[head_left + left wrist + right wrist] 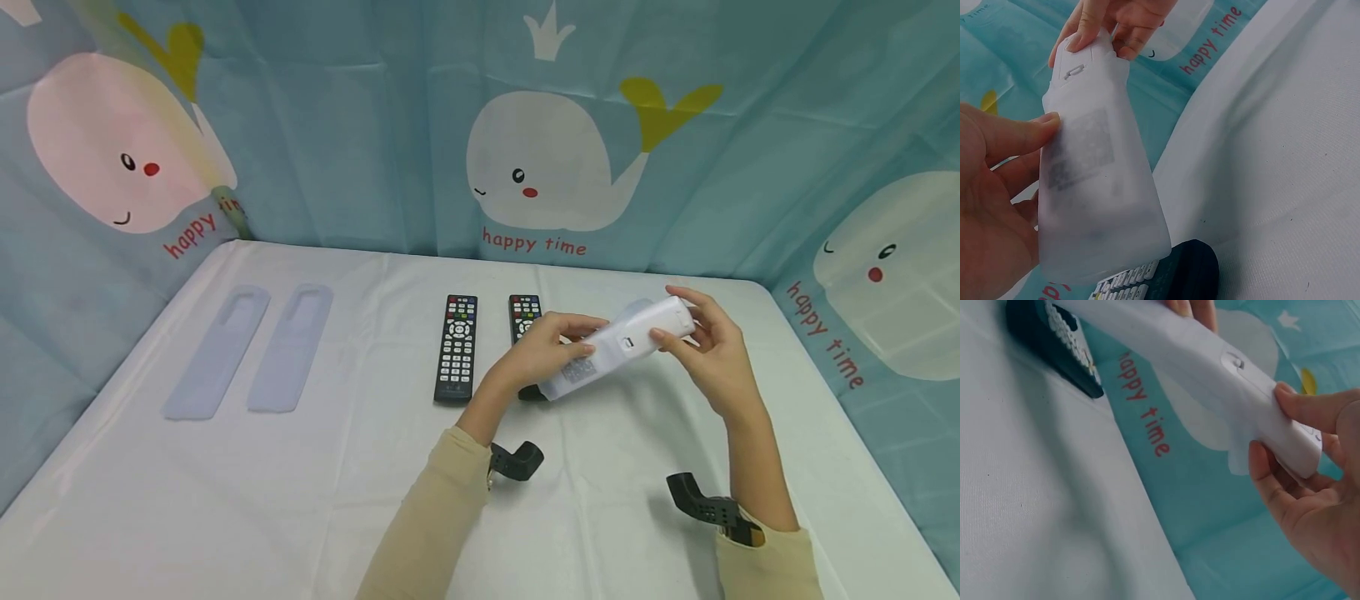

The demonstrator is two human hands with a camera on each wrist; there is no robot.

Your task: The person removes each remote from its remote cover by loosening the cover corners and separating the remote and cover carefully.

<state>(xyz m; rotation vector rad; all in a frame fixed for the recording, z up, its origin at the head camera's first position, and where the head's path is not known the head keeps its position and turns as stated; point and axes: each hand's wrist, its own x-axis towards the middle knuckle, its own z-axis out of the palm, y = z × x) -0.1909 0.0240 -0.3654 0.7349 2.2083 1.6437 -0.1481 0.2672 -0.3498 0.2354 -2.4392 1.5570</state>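
A white remote control [670, 317] is held tilted above the table, back side showing, with its lower part inside a translucent silicone cover [1104, 212]. My left hand [542, 352] grips the covered part, thumb on the back. My right hand [712, 354] pinches the bare upper end between thumb and fingers, as the right wrist view also shows. The cover's open edge lies around the remote near its battery latch [1075, 72]. Beneath the cover's lower end lies a black remote [524, 310], partly hidden by my left hand.
Another black remote [456, 348] lies face up to the left. Two flat translucent covers [217, 354] lie side by side on the left part of the white-clothed table [390, 483]. A blue curtain [360, 150] with whale prints hangs behind and at the sides.
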